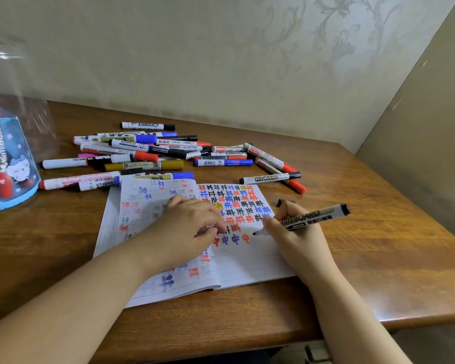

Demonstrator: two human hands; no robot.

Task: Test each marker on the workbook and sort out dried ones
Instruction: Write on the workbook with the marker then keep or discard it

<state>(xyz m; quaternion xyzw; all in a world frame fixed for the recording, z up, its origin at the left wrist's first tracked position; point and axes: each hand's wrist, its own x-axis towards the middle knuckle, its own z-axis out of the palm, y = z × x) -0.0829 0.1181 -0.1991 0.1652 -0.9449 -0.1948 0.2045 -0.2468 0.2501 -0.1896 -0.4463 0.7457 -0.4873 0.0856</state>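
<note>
The right hand [297, 232] has its fingers [269, 222] curled round an uncapped black marker [307, 219], tip pointing down at the workbook [247, 261] just past the last red character in the lowest written row. Whether the tip touches the paper I cannot tell. A small black cap [283, 202] lies on the desk [378, 253] just beyond the right knuckles. The left hand [187, 227] rests on the open pages with loosely bent fingers that hold nothing, pinning the book near its fold, close beside the marker tip.

The step in hand appears to be the test stroke for this black marker. The next move calls for drawing a mark on the blank paper just ahead of the tip, then judging its ink. The pile of markers [147, 151] lies well beyond both sets of fingers; a clear jar [8, 143] holding a few markers stands far off the left fingers.
</note>
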